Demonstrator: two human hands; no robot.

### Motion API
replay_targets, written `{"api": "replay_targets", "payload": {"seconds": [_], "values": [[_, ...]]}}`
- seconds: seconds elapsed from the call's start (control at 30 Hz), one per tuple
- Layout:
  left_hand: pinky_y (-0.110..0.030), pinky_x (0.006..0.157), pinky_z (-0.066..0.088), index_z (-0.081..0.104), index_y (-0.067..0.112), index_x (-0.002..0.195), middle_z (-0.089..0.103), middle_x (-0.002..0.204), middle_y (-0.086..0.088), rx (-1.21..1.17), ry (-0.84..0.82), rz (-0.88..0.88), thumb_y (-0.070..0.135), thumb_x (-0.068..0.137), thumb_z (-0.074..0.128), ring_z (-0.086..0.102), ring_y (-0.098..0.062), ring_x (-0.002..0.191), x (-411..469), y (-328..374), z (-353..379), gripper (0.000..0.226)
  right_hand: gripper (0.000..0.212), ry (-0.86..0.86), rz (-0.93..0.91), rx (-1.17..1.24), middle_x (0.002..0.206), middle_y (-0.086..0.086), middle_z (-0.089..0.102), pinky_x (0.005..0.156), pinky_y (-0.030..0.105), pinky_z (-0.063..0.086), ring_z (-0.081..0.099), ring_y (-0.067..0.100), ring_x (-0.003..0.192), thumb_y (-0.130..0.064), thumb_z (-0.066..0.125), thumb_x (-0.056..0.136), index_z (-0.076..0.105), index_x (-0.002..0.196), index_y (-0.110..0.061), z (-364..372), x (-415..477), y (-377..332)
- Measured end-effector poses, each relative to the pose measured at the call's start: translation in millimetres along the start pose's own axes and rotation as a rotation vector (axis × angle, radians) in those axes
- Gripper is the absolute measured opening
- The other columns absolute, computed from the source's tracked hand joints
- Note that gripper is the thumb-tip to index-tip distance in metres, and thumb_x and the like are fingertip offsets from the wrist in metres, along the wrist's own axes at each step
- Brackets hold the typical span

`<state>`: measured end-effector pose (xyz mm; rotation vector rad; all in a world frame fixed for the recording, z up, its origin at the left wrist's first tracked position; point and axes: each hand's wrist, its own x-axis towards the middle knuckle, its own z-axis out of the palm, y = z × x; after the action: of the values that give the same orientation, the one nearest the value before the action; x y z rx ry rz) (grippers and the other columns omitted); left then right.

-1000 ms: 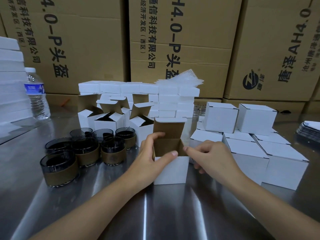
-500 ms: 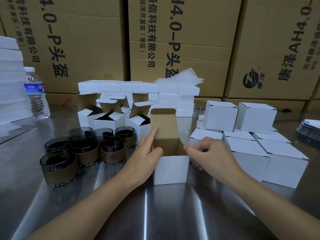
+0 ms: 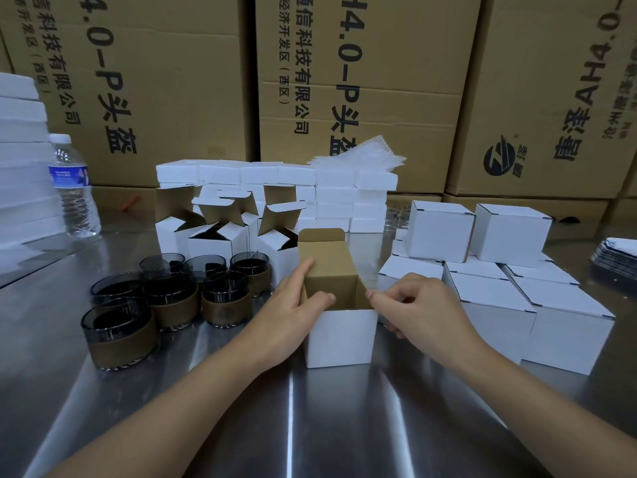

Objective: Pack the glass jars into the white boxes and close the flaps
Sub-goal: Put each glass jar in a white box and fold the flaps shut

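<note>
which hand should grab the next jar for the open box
Left, likely. The glass jars stand left of the open box, close beside the left hand. The right hand pinches the box's right rim, on the far side from them, and can steady the box.

steel table [image 3: 172, 408] bears glass jars [image 3: 119, 334], white boxes [image 3: 341, 338], water bottle [image 3: 74, 188].

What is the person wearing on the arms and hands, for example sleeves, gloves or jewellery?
Nothing worn shows. The left hand and the right hand have no gloves or rings. The left forearm and right forearm are bare to the picture's edge: no sleeve, watch or bracelet. The visible nails are short and unpainted.
</note>
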<state>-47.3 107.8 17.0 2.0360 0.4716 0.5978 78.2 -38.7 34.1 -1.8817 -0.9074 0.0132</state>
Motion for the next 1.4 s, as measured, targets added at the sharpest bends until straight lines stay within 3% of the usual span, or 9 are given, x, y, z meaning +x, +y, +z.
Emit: {"api": "replay_targets", "payload": {"seconds": [0.07, 0.17, 0.27, 0.37, 0.6, 0.87, 1.07, 1.4], "values": [[-0.028, 0.112, 0.023, 0.018, 0.041, 0.149, 0.024, 0.145, 0.016, 0.028, -0.003, -0.007, 0.069, 0.072, 0.049, 0.025, -0.005, 0.137, 0, 0, 1, 0.088, 0.029, 0.005, 0.005, 0.012, 0.073, -0.007, 0.060, 0.075, 0.041, 0.055, 0.060, 0.015, 0.066, -0.045, 0.066, 0.068, 0.066, 0.050, -0.022, 0, 0, 0], [-0.026, 0.111, 0.016, 0.016, 0.040, 0.149, 0.002, 0.147, 0.028, 0.125, 0.012, 0.017, 0.085, 0.051, 0.045, 0.005, -0.001, 0.142, 0, 0, 1, 0.112, 0.028, 0.005, 0.001, 0.004, 0.073, -0.006, 0.060, 0.074, 0.041, 0.055, 0.061, 0.015, 0.066, -0.046, 0.065, 0.067, 0.064, 0.049, -0.024, 0, -1, 1], [-0.025, 0.107, 0.011, 0.017, 0.037, 0.151, -0.019, 0.147, 0.038, 0.252, 0.039, 0.081, 0.090, 0.048, 0.043, -0.012, 0.012, 0.136, -1, 1, -1, 0.119, 0.031, 0.014, 0.000, -0.012, 0.073, -0.005, 0.060, 0.073, 0.040, 0.055, 0.061, 0.014, 0.065, -0.044, 0.066, 0.069, 0.064, 0.049, -0.021, 1, 0, 2], [-0.032, 0.116, 0.008, 0.012, 0.030, 0.153, -0.019, 0.151, 0.035, 0.400, 0.026, 0.139, 0.091, 0.052, 0.037, -0.018, 0.018, 0.131, -1, 2, -4, 0.121, 0.031, 0.013, -0.002, -0.022, 0.073, -0.005, 0.060, 0.073, 0.039, 0.055, 0.061, 0.015, 0.065, -0.043, 0.066, 0.071, 0.064, 0.050, -0.019, 1, 1, 2], [-0.041, 0.120, 0.012, 0.012, 0.033, 0.152, -0.001, 0.158, 0.023, 0.469, 0.004, 0.102, 0.083, 0.059, 0.044, -0.002, 0.003, 0.144, -4, 4, -7, 0.110, 0.029, 0.018, -0.004, -0.027, 0.071, -0.008, 0.060, 0.073, 0.037, 0.055, 0.060, 0.011, 0.062, -0.048, 0.063, 0.066, 0.065, 0.052, -0.023, 2, 1, 3], [-0.041, 0.111, 0.033, 0.022, 0.037, 0.146, 0.026, 0.148, 0.018, 0.413, 0.006, 0.100, 0.081, 0.055, 0.055, 0.029, -0.005, 0.133, -3, 1, -9, 0.107, 0.031, 0.020, -0.002, -0.003, 0.071, -0.007, 0.060, 0.073, 0.042, 0.056, 0.062, 0.015, 0.066, -0.045, 0.066, 0.068, 0.066, 0.053, -0.018, 3, 1, 4], [-0.031, 0.101, 0.043, 0.030, 0.040, 0.138, 0.040, 0.131, 0.021, 0.341, 0.007, 0.095, 0.083, 0.050, 0.058, 0.044, -0.002, 0.118, -2, -2, -8, 0.102, 0.027, 0.023, -0.007, 0.004, 0.070, -0.007, 0.059, 0.074, 0.041, 0.056, 0.062, 0.014, 0.066, -0.044, 0.067, 0.069, 0.066, 0.052, -0.023, 3, 2, 4], [-0.018, 0.090, 0.040, 0.014, 0.050, 0.140, 0.040, 0.132, 0.017, 0.144, -0.045, 0.016, 0.081, 0.046, 0.066, 0.047, -0.003, 0.117, 0, -11, -4, 0.112, 0.025, 0.017, 0.000, 0.011, 0.070, -0.008, 0.060, 0.074, 0.041, 0.056, 0.062, 0.014, 0.067, -0.044, 0.067, 0.069, 0.065, 0.052, -0.025, 3, 1, 4]]}}
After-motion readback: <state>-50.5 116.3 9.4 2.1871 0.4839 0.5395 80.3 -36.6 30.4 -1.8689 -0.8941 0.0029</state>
